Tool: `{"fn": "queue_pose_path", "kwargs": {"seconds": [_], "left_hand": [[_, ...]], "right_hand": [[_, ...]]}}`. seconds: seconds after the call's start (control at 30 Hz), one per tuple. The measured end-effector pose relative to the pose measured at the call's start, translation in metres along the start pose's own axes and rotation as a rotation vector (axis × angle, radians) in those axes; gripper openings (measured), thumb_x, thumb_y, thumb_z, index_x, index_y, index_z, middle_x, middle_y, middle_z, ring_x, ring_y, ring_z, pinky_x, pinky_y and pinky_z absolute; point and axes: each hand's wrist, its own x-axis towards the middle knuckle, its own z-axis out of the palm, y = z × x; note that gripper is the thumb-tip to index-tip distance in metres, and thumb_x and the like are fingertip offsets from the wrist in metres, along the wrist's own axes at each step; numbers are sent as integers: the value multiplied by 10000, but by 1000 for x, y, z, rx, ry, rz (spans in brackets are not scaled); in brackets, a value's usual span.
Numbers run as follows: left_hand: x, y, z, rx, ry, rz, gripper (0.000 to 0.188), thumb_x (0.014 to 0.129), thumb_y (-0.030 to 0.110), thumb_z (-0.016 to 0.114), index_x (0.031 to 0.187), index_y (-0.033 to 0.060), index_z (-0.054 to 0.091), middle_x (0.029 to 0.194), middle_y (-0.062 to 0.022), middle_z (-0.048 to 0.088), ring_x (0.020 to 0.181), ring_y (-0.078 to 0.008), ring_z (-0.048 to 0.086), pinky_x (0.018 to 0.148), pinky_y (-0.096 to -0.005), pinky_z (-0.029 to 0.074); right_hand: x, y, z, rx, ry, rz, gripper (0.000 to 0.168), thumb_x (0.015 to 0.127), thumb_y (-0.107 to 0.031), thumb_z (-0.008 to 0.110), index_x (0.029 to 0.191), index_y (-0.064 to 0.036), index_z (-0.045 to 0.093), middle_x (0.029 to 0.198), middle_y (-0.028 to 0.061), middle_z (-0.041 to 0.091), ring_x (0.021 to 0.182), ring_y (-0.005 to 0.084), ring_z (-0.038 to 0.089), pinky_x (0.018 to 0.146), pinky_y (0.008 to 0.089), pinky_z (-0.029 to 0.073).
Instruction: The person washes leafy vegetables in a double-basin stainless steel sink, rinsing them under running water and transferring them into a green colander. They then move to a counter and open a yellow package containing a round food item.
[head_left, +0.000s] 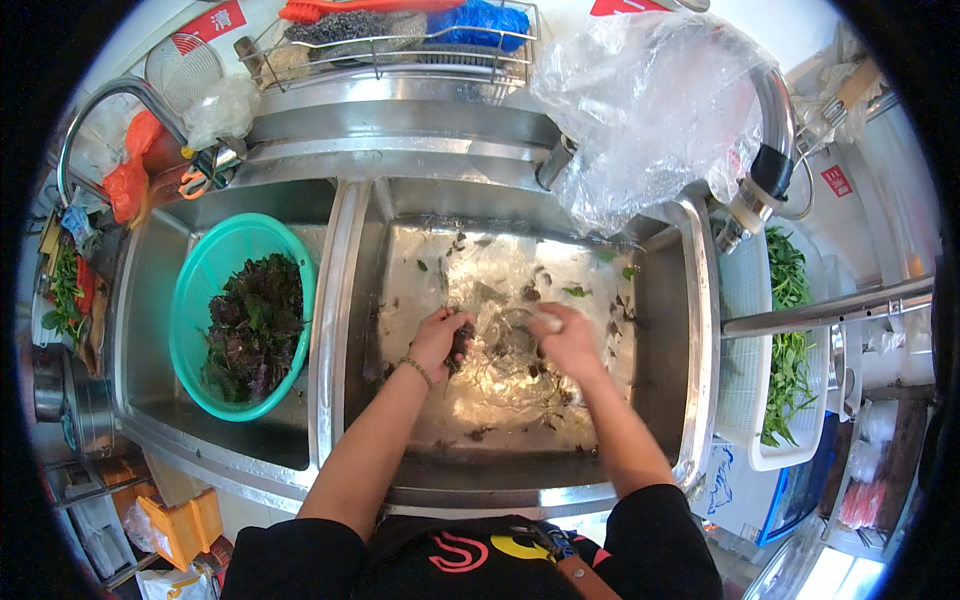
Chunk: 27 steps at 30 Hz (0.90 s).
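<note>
My left hand (437, 345) holds a small clump of dark purple leaves (460, 346) over the right basin of a stainless steel sink (660, 360). A beaded bracelet (415, 369) circles that wrist. My right hand (566, 337) is blurred above the rippling water, and whether its fingers hold anything is unclear. Shallow water covers the basin floor, with loose leaf scraps and a green leaf (576, 291) scattered in it. In the left basin, a turquoise plastic colander (191, 315) leans at a tilt, bearing a heap of purple-green leaves (259, 322) that look like perilla.
A clear plastic bag (645, 112) hangs over the back right, beside a black-wrapped faucet (772, 161). Right of the sink, a white basket (750, 405) holds green leafy vegetables (789, 360); a metal pipe (825, 319) crosses above it. Behind stands a wire rack (375, 60) with scrubbers.
</note>
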Motion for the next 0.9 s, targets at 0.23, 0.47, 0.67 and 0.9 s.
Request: {"fn": "queue_pose_path", "kwargs": {"seconds": [0.23, 0.47, 0.67, 0.9], "left_hand": [[19, -43, -7, 280, 63, 36, 297, 916, 169, 447, 1203, 118, 501, 942, -87, 576, 714, -153, 568, 565, -295, 508], [-6, -25, 22, -187, -106, -193, 170, 882, 228, 523, 933, 70, 560, 772, -18, 559, 595, -107, 508, 457, -271, 414], [-3, -3, -1, 32, 13, 22, 92, 901, 102, 456, 939, 89, 538, 776, -36, 543, 564, -106, 467, 407, -225, 351], [21, 49, 13, 378, 439, 328, 291, 893, 21, 414, 1162, 102, 490, 850, -61, 565, 567, -123, 510, 439, -277, 408]], "right_hand": [[15, 93, 47, 331, 51, 302, 431, 810, -218, 598, 1157, 26, 525, 948, 122, 602, 761, 159, 540, 671, 299, 469], [-12, 14, 78, -18, -210, -350, 308, 793, -165, 594, 1052, 1, 600, 978, 192, 631, 876, 291, 614, 786, 346, 466], [16, 25, -23, 31, 313, 137, 401, 734, -201, 653, 1090, -25, 599, 912, 212, 645, 838, 327, 631, 744, 355, 492], [116, 194, -46, 149, 438, 415, 528, 790, -308, 600, 1161, 59, 523, 1129, 171, 585, 1078, 266, 538, 876, 318, 408]]}}
